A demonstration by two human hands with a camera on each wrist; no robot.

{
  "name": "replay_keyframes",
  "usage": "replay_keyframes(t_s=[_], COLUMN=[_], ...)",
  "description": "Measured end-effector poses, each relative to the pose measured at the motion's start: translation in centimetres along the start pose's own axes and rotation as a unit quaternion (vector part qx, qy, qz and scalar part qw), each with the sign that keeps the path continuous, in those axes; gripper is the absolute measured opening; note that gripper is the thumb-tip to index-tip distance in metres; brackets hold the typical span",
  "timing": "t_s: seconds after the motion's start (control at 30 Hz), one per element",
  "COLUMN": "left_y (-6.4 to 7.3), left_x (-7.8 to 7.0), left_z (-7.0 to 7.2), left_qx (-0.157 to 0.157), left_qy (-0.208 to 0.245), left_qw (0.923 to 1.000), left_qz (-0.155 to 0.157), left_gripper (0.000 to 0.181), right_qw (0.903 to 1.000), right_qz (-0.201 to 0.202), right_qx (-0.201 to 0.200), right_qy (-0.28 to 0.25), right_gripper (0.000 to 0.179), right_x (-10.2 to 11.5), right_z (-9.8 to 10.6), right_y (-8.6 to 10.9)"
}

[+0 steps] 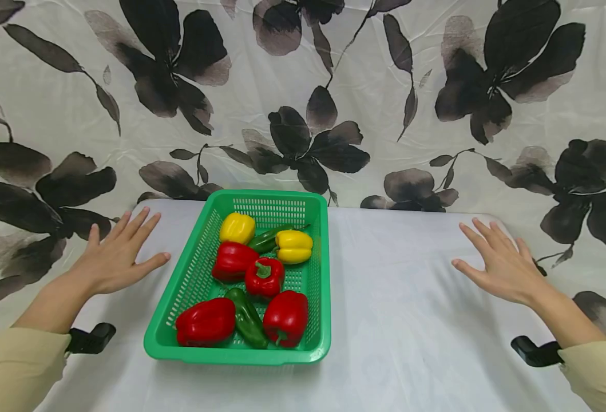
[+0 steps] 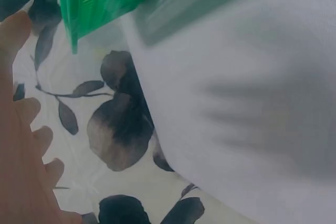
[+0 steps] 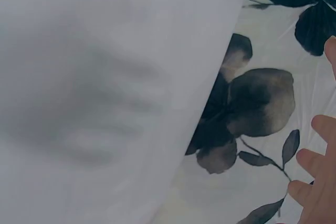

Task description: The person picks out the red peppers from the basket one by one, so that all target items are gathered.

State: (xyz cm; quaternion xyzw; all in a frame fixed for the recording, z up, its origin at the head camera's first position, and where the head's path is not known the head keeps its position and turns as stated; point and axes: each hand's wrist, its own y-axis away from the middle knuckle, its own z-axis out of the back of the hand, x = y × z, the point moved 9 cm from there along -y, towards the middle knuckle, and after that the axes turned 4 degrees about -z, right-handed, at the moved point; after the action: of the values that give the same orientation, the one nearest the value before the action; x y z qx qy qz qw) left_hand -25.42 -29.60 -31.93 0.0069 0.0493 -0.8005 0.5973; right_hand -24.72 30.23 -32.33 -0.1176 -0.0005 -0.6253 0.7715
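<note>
A green plastic basket (image 1: 325,274) stands left of the middle on a white table. Inside it lie several red bell peppers (image 1: 206,322), two yellow bell peppers (image 1: 237,228) and two long green peppers (image 1: 248,320). To the basket's left my left hand (image 1: 119,257) hovers over the table with fingers spread, holding nothing. My right hand (image 1: 506,266) hovers likewise at the table's right side, well away from the basket. In the left wrist view, the basket's corner (image 2: 105,3) shows at the top, apart from the left hand (image 2: 26,145). Only the white table and my right hand (image 3: 320,166) fill most of the right wrist view.
The white tabletop (image 1: 395,297) spreads between the basket and the right hand. Behind it hangs a cloth with dark flowers (image 1: 292,143). A black wrist mount (image 1: 92,339) sticks out at the left cuff, another black mount (image 1: 535,351) at the right.
</note>
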Motion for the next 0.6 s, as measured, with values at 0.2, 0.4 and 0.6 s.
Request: replay_keyframes(t_s=[0.2,0.4,0.6], left_y=[0.2,0.2,0.2], left_x=[0.2,0.4,0.5], left_z=[0.3,0.4,0.5], left_qx=[-0.013,-0.021,-0.026], left_qy=[0.013,0.024,0.044], left_qw=[0.9998,0.9995,0.9987], left_qz=[0.0,-0.001,-0.001], left_gripper=[0.085,0.085,0.084], right_qw=[0.9998,0.999,0.9975], right_qz=[0.016,0.037,0.056], right_qx=[-0.009,-0.022,-0.041], right_qy=[-0.007,-0.002,-0.016], right_gripper=[0.077,0.073,0.069], right_x=[0.8,1.8,2.9], right_z=[0.4,0.7,1.0], right_y=[-0.3,-0.5,-0.6])
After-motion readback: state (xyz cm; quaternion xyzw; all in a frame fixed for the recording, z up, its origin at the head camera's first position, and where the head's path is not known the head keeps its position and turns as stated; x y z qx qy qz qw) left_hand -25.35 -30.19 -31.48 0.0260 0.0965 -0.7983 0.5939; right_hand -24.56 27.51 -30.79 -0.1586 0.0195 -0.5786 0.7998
